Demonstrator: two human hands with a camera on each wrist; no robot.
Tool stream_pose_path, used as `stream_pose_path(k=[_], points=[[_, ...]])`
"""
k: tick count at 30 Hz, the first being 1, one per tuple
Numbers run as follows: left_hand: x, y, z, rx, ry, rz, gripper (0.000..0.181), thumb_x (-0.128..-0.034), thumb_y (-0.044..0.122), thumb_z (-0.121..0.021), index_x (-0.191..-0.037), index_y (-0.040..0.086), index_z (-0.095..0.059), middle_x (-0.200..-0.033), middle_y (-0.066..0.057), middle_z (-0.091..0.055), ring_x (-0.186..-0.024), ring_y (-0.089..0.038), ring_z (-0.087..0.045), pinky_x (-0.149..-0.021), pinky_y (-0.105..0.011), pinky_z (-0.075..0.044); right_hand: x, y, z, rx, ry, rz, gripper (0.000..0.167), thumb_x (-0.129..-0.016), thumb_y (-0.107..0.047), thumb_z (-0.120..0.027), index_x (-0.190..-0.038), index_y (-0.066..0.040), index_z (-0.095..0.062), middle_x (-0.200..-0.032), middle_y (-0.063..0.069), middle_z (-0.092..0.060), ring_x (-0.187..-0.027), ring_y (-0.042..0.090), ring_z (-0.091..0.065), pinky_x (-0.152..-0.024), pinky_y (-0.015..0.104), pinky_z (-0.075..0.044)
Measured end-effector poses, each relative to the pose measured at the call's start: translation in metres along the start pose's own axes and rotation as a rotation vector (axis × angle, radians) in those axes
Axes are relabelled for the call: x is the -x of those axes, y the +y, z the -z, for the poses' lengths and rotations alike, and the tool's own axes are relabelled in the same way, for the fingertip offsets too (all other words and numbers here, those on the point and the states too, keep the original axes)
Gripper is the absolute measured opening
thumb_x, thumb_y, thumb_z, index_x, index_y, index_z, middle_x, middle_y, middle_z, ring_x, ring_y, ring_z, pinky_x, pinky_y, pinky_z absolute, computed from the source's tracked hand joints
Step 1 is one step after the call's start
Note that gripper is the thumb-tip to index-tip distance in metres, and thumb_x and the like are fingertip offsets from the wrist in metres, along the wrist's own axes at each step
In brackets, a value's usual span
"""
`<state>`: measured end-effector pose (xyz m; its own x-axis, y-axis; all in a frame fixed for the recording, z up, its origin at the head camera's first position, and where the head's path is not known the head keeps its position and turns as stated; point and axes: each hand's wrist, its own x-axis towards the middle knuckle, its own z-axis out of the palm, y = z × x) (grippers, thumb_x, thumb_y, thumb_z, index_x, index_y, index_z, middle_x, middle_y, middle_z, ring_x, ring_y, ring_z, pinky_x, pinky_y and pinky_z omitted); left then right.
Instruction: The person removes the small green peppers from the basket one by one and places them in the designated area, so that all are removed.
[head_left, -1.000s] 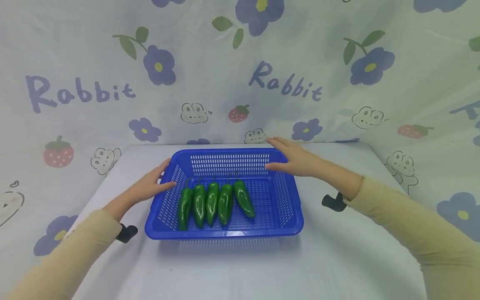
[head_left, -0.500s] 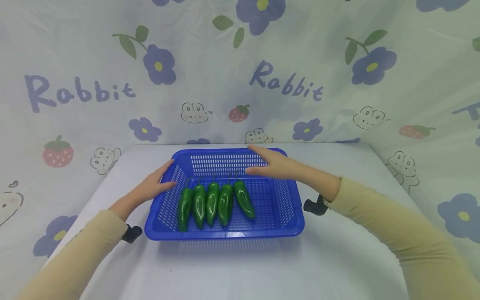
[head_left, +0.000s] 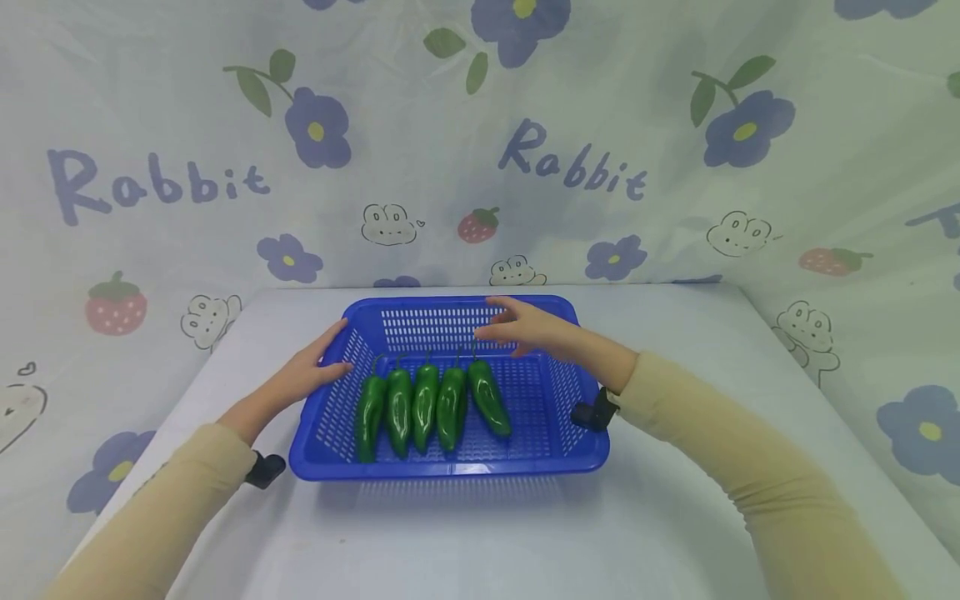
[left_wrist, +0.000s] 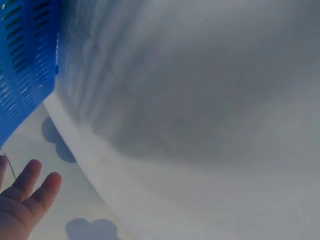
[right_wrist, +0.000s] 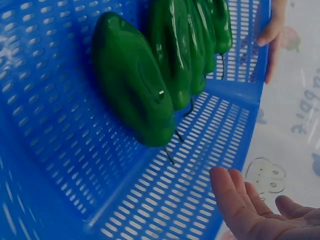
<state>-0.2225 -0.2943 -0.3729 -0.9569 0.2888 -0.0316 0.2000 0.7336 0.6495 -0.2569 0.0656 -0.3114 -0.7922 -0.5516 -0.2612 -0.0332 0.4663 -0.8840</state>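
Now brings loose, empty right hand (head_left: 531, 327) within reach of rightmost pepper (head_left: 490, 402). Rests relaxed, ungripping left hand (head_left: 303, 372) at basket rim (head_left: 307, 433).

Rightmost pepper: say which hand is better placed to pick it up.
Probably the right hand: it hovers close to the rightmost pepper, while the left hand is at the left side of the basket.
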Motion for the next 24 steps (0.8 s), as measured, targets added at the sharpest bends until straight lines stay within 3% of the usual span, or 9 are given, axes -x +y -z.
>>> stream_pose_path(k=[11, 17, 24], points=[[0.0, 0.002, 0.001, -0.004, 0.0, 0.003, 0.075, -0.0887, 0.024, -0.05, -0.146, 0.004, -0.006, -0.143, -0.035, -0.017, -0.122, -0.057, -0.03, -0.092, -0.066, -0.032, -0.028, 0.015, -0.013, -0.036, -0.023, -0.12, 0.08, -0.082, -0.019, -0.068, -0.146, -0.011, -0.02, -0.133, 0.019, -0.043, -0.12, 0.036, -0.046, -0.092, 0.05, -0.045], [0.0, 0.001, 0.0, 0.007, -0.005, 0.006, 0.075, -0.0891, 0.024, -0.05, -0.146, 0.004, -0.006, -0.144, -0.035, -0.016, -0.122, -0.057, -0.03, -0.091, -0.066, -0.033, -0.041, 0.027, -0.021, 0.077, -0.054, -0.19, 0.077, -0.078, -0.017, -0.072, -0.142, -0.011, -0.03, -0.131, 0.018, -0.048, -0.117, 0.034, -0.049, -0.086, 0.049, -0.049], [0.0, -0.001, 0.0, 0.008, -0.009, 0.017, 0.076, -0.089, 0.025, -0.049, -0.147, 0.006, -0.005, -0.144, -0.034, -0.014, -0.122, -0.058, -0.029, -0.091, -0.067, -0.033, -0.046, 0.037, -0.03, 0.187, -0.07, -0.255, 0.077, -0.075, -0.018, -0.074, -0.141, -0.012, -0.034, -0.138, 0.017, -0.041, -0.121, 0.035, -0.045, -0.076, 0.041, -0.054]])
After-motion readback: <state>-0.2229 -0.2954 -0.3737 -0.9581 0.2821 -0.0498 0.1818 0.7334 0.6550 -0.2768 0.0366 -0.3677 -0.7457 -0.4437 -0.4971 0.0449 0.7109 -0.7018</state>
